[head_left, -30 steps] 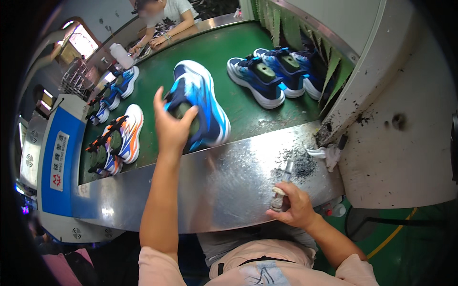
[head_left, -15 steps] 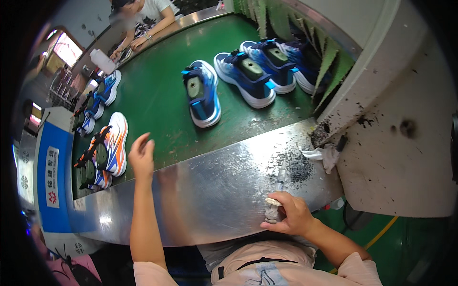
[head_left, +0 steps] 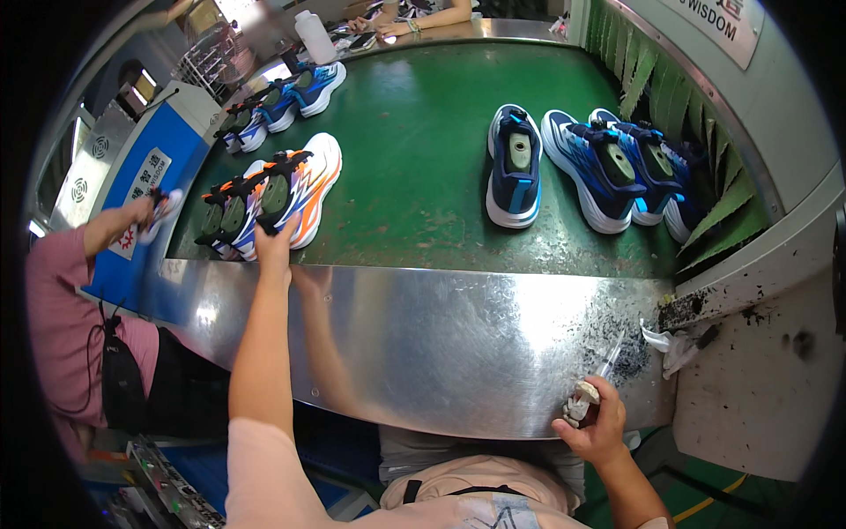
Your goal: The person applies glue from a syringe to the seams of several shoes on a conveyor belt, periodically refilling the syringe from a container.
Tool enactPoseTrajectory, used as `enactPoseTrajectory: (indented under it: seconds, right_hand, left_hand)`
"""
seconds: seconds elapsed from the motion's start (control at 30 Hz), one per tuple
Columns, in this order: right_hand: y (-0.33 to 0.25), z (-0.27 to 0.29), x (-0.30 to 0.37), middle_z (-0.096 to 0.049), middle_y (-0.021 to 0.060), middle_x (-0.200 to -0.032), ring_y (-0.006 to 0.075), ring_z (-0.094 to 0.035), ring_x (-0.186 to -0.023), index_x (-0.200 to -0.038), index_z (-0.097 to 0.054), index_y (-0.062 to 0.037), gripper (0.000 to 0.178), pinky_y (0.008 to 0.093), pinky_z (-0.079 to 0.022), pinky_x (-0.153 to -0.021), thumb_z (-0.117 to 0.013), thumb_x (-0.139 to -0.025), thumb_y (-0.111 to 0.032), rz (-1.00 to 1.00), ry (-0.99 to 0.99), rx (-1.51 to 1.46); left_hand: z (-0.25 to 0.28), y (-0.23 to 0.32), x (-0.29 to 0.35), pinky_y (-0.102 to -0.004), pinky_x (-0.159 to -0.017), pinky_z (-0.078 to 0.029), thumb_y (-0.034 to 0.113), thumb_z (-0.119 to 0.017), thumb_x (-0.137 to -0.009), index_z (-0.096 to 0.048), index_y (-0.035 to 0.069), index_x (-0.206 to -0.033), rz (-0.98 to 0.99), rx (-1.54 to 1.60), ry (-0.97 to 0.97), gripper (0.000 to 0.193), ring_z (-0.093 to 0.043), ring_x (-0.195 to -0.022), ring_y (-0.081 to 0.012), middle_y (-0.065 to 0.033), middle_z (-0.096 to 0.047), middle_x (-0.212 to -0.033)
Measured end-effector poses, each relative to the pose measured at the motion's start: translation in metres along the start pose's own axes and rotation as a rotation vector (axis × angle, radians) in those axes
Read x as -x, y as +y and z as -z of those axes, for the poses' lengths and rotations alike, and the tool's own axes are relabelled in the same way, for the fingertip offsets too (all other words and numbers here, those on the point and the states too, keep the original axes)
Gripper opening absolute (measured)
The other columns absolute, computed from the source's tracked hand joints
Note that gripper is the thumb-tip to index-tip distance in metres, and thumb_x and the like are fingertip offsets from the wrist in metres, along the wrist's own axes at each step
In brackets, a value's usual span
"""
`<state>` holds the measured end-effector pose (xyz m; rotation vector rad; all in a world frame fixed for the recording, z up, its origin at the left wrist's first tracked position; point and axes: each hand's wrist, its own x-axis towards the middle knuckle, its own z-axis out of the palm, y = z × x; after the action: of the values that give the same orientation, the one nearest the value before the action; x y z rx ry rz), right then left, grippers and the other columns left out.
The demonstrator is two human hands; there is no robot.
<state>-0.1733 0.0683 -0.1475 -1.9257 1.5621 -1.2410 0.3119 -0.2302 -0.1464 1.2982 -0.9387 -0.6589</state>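
My left hand (head_left: 276,249) grips the heel of a white, orange and blue sports shoe (head_left: 322,189), the rightmost of a tight row at the left of the green belt. A dark green last (head_left: 276,194) fills its opening. Over the metal ledge, my right hand (head_left: 605,428) is closed around the back end of a clear syringe (head_left: 606,361), which has whitish wrapping (head_left: 579,404) about it. Its thin tip points away from me. Right of the middle stands a lone dark blue shoe (head_left: 514,172) with a green last inside.
More blue shoes (head_left: 608,172) stand by the green strip curtain (head_left: 696,115); others (head_left: 308,88) are at the far left. Dark smears and a crumpled white rag (head_left: 677,351) lie at the ledge's (head_left: 423,344) right end. A co-worker in pink (head_left: 75,291) holds a shoe at left; another person's arms (head_left: 432,19) rest across the belt.
My left hand has come down from above the belt's front edge onto the heel of the orange and white shoe. The view has swung left. My right hand keeps the syringe.
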Motion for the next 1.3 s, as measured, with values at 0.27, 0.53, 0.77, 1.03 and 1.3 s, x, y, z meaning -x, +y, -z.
enactPoseTrajectory:
  seconds: [0.27, 0.53, 0.77, 1.03, 1.3]
  right_hand:
    - [-0.004, 0.003, -0.003, -0.06, 0.0094, -0.079, 0.0196, -0.056, -0.058, -0.121, -0.047, -0.0024, 0.07, 0.0292, -0.046, -0.053, -0.083, -0.068, -0.032, 0.003, 0.032, 0.041]
    - [-0.006, 0.001, -0.002, -0.059, 0.0106, -0.083, 0.0208, -0.057, -0.065, -0.121, -0.046, -0.0022, 0.067, 0.0295, -0.047, -0.059, -0.082, -0.069, -0.025, -0.044, 0.004, -0.072]
    - [-0.017, -0.001, -0.002, -0.06, 0.0082, -0.088, 0.0164, -0.057, -0.074, -0.127, -0.043, -0.0026, 0.068, 0.0275, -0.047, -0.066, -0.079, -0.073, -0.02, -0.173, 0.006, -0.16]
    - [-0.043, 0.028, 0.002, -0.056, 0.0021, -0.087, 0.0092, -0.053, -0.074, -0.13, -0.04, -0.0023, 0.068, 0.0229, -0.045, -0.066, -0.077, -0.078, -0.026, -0.429, -0.185, -0.364]
    - [-0.039, 0.068, -0.004, -0.052, 0.0028, -0.086, 0.0043, -0.034, -0.058, -0.125, -0.046, -0.0116, 0.056, 0.0165, -0.027, -0.048, -0.046, -0.092, -0.057, -0.769, 0.249, -1.154]
  left_hand:
    - [-0.007, 0.047, 0.008, -0.0289, -0.08, -0.048, 0.007, -0.079, -0.066, -0.064, -0.002, -0.104, 0.062, -0.189, -0.022, 0.042, -0.062, -0.086, -0.0182, -0.0088, -0.067, -0.097]
    - [0.03, 0.09, 0.197, -0.03, -0.085, -0.048, 0.005, -0.08, -0.067, -0.059, -0.003, -0.112, -0.113, -0.246, -0.019, 0.051, -0.06, -0.091, -0.0147, -0.008, -0.064, -0.104]
    - [0.003, 0.131, 0.337, -0.0294, -0.08, -0.05, 0.012, -0.077, -0.07, -0.063, 0.002, -0.104, -0.193, -0.307, -0.669, 0.039, -0.064, -0.084, -0.0199, -0.0083, -0.065, -0.089]
    - [0.127, 0.019, 0.406, -0.0438, -0.068, -0.049, 0.02, -0.063, -0.08, -0.064, 0.003, -0.083, 0.485, -0.892, -1.082, 0.018, -0.063, -0.073, -0.0358, -0.0178, -0.065, -0.077]
    - [0.049, 0.176, 0.277, -0.03, -0.07, -0.048, 0.01, -0.075, -0.065, -0.064, 0.001, -0.079, -0.122, -0.661, -0.824, 0.02, -0.061, -0.072, -0.0208, -0.0078, -0.062, -0.074]
